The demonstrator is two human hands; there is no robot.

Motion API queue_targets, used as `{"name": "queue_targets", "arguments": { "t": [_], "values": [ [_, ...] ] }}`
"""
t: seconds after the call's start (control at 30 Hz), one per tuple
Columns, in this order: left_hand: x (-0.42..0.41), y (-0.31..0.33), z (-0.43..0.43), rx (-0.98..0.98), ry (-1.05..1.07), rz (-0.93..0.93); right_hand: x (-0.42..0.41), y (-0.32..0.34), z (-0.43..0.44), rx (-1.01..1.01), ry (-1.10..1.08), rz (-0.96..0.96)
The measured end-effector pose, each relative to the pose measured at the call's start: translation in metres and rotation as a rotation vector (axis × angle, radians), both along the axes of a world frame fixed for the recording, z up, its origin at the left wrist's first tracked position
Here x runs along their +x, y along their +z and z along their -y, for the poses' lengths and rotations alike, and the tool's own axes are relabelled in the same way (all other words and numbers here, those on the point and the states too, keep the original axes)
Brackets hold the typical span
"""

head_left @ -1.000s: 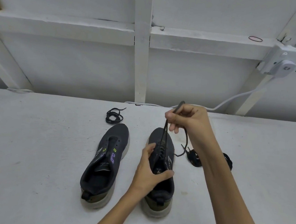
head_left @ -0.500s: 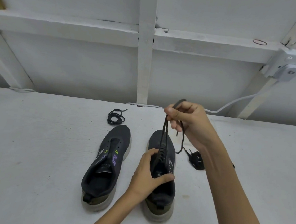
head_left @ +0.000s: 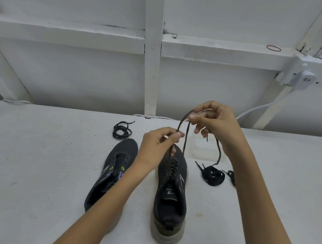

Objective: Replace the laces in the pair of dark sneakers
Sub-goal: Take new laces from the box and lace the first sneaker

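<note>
Two hands, one lace [head_left: 186,138]: left hand [head_left: 158,145] quits the sneaker [head_left: 170,197] to pinch it beside the gripping right hand [head_left: 218,127]; tying likely.

A white-painted wall [head_left: 62,77] crossed by timber beams [head_left: 150,71] fills the upper frame. A plugged socket [head_left: 306,78] sits upper right, and a white surface [head_left: 24,167] lies below.

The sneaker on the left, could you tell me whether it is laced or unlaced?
Unlaced: the left sneaker shows empty eyelets along its opening, with no lace threaded through them.

White table [head_left: 34,159] holds two sneakers [head_left: 169,205], coiled laces [head_left: 213,176].
</note>
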State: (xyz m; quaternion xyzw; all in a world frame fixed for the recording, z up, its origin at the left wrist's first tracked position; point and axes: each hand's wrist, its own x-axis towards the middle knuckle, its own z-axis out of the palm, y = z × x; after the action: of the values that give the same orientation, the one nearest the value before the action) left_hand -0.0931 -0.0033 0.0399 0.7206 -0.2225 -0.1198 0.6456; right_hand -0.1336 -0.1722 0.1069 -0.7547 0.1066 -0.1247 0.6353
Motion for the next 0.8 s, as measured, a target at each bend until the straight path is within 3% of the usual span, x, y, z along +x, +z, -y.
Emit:
{"name": "queue_targets", "arguments": {
  "t": [0.33,0.47,0.53,0.67,0.8],
  "values": [
    [0.032,0.036,0.012,0.126,-0.103,-0.067,0.027,0.0,-0.003,-0.326,0.113,0.147],
    [0.034,0.032,0.012,0.077,-0.055,-0.12,0.027,-0.021,-0.006,-0.495,-0.117,0.258],
    [0.033,0.031,0.012,0.042,-0.025,-0.183,0.02,-0.03,-0.009,-0.378,-0.146,0.255],
    [0.034,0.029,0.013,0.017,0.004,-0.207,0.008,-0.046,-0.013,-0.081,0.04,0.122],
    [0.031,0.028,0.012,-0.009,0.026,-0.18,0.004,-0.05,-0.014,-0.059,-0.006,0.139]
  ]
}}
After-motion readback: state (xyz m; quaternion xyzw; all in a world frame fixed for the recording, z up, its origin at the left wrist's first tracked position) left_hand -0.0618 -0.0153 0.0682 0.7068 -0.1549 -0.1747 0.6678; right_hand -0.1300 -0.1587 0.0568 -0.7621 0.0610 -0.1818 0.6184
